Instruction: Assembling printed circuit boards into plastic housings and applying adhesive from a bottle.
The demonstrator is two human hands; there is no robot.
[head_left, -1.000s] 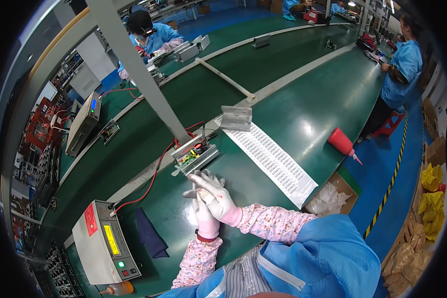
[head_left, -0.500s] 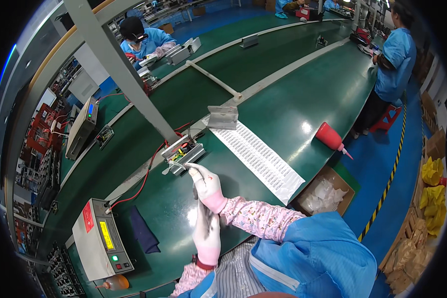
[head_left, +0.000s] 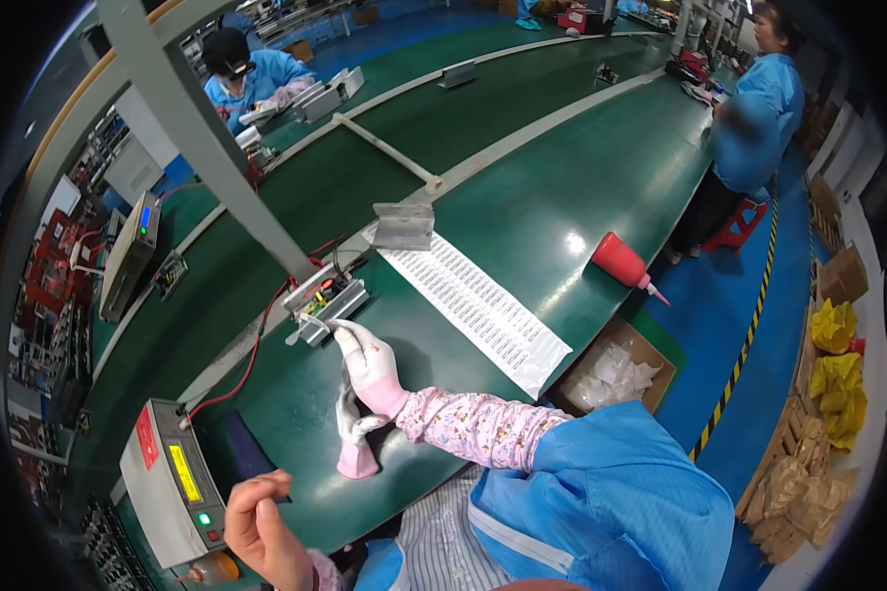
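My left hand (head_left: 261, 527) is bare and raised at the lower left. Its fingers are loosely curled, with nothing in them. My right hand (head_left: 373, 366) wears a white glove with a pink cuff. Its fingertips grip an empty white glove (head_left: 357, 438), whose pink cuff points toward me over the green bench. Just beyond the right fingertips lies a grey metal housing (head_left: 345, 300) with a small circuit board and coloured wires.
An instrument with a yellow display (head_left: 182, 473) stands at left, beside a dark cloth (head_left: 246, 443). A label sheet (head_left: 483, 315) lies under a metal bracket (head_left: 404, 227). A red bottle (head_left: 621, 261) lies rightward, near a carton (head_left: 616, 369). Two co-workers sit farther off.
My left hand has come out of its glove and moved toward the lower left, now bare. The emptied glove stays at my right hand. The whole view has shifted slightly.
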